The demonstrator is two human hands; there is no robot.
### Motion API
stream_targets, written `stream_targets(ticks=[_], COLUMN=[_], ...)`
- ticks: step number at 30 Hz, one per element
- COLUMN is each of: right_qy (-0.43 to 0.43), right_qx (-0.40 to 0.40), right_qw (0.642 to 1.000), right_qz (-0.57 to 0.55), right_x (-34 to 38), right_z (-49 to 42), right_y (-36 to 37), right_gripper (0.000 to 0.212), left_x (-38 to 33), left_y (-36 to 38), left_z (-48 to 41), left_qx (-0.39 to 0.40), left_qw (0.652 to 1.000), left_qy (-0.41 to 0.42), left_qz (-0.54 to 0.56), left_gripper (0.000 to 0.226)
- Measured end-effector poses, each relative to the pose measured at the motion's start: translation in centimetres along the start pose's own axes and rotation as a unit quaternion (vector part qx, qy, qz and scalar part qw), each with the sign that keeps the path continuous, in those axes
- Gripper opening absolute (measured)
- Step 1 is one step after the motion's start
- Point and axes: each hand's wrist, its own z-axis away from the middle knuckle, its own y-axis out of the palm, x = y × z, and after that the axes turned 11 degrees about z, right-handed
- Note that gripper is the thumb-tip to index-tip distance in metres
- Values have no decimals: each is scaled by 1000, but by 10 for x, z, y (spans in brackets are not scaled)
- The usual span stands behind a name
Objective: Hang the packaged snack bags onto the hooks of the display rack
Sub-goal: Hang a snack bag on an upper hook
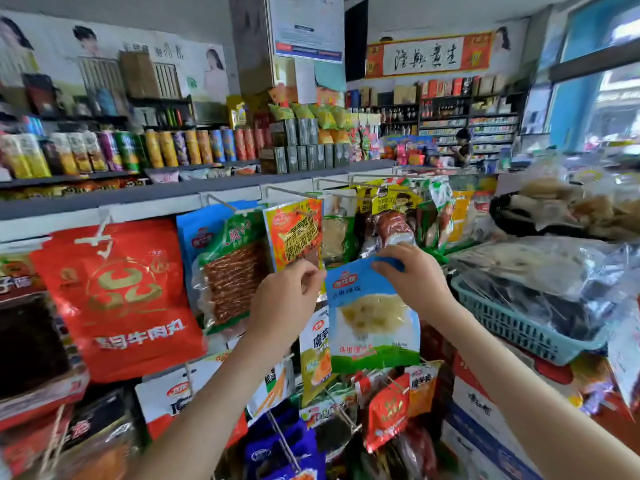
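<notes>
A blue and green snack bag with pale slices printed on it hangs from both my hands in the middle of the head view. My left hand pinches its top left corner. My right hand grips its top right edge. The bag is held in front of the display rack, just below an orange and yellow bag that hangs on a wire hook. Which hook the blue bag is nearest to I cannot tell.
Red meatball bags and a green bag of brown strips hang to the left. Sausage packs hang to the right. A blue basket of dark goods stands at right. More hooks with bags fill the lower rack.
</notes>
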Motion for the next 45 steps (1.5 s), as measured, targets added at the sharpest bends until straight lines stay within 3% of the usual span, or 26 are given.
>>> stream_targets(ticks=[8,12,18,21,24,26,28,29,31,35,38,45], right_qy=[-28,-54,-89,-99,-103,-105,-109,-109,-109,-121,-132,-117], right_qx=[40,57,56,53,52,51,53,56,65,66,53,36], right_qw=[995,991,983,981,981,981,981,981,979,975,973,973], right_qz=[-92,-106,-148,-156,-155,-153,-150,-151,-157,-174,-182,-196], right_x=[-46,-45,-25,-17,-12,-9,-2,2,14,48,69,83], right_z=[-32,-49,-59,-57,-54,-52,-49,-48,-46,-41,-38,-34], right_y=[-8,-3,8,11,13,16,20,23,28,37,40,32], right_gripper=[12,12,9,10,8,6,4,4,6,11,8,3], left_x=[4,8,25,25,15,9,13,17,30,56,56,23], left_y=[30,15,10,11,7,-4,-17,-25,-43,-75,-87,-96], left_z=[-17,-25,-55,-64,-58,-46,-35,-30,-28,-37,-39,-30], left_qx=[-137,-229,-103,-113,-184,-230,-269,-283,-279,-158,-154,-134], left_qw=[984,965,970,956,961,960,933,915,905,963,976,986], left_qy=[-118,-123,-220,-261,-206,-109,-4,16,-24,-140,-135,-101], left_qz=[1,-36,33,78,-11,-118,-240,-286,-319,-168,-79,-12], left_gripper=[32,46,61,58,39,25,22,24,29,28,22,18])
